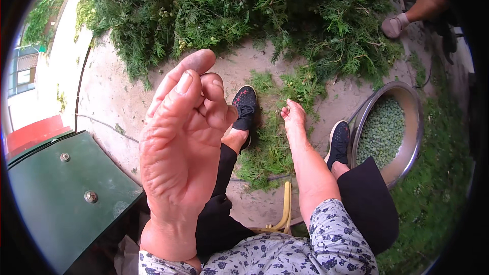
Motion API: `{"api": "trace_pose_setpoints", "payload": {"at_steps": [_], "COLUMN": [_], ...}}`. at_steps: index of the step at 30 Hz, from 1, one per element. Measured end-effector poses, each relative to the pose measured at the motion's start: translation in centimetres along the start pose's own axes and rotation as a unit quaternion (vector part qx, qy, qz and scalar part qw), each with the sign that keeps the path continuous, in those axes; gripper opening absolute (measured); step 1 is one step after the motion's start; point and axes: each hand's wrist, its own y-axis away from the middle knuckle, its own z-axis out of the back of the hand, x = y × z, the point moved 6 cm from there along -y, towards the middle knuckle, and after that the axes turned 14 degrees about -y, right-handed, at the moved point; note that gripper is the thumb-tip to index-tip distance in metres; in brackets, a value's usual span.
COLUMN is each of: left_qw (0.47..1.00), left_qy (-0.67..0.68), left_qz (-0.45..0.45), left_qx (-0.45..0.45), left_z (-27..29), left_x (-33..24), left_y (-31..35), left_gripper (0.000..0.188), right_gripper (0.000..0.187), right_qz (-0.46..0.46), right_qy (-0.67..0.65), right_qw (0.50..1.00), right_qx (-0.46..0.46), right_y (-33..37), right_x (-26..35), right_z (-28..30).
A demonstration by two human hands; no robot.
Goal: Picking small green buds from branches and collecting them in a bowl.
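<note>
dark-green feathery conifer branches [229, 12] heap at twelve o'clock; a round steel basin [400, 165] of small pale-green cones [379, 132] sits at three. the bare left hand [178, 137], toward nine, has fingers curled together; the bare right hand [294, 118], near centre, bunches fingertips beside a thin green sprig [281, 103]. i can't tell if either grips; a light pinch seems best.
</note>
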Motion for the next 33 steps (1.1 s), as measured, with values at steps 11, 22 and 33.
{"api": "trace_pose_setpoints", "payload": {"at_steps": [11,22,33], "left_qw": [0.991,0.959,0.975], "left_qy": [-0.096,-0.083,-0.102], "left_qz": [0.094,0.211,0.053], "left_qx": [-0.029,0.172,0.188], "left_z": [0.0,-6.2,-9.1], "left_x": [3.1,7.5,6.5], "left_y": [-0.3,3.1,3.6], "left_gripper": [0.020,0.051,0.015], "right_gripper": [0.008,0.008,0.014], "right_qz": [0.122,0.353,0.387], "right_qy": [-0.017,0.243,0.171], "right_qw": [0.933,0.819,0.828], "right_qx": [0.337,0.382,0.368], "right_y": [15.5,34.7,37.4], "right_x": [14.7,24.1,26.5], "right_z": [-5.3,-8.8,-7.1]}}
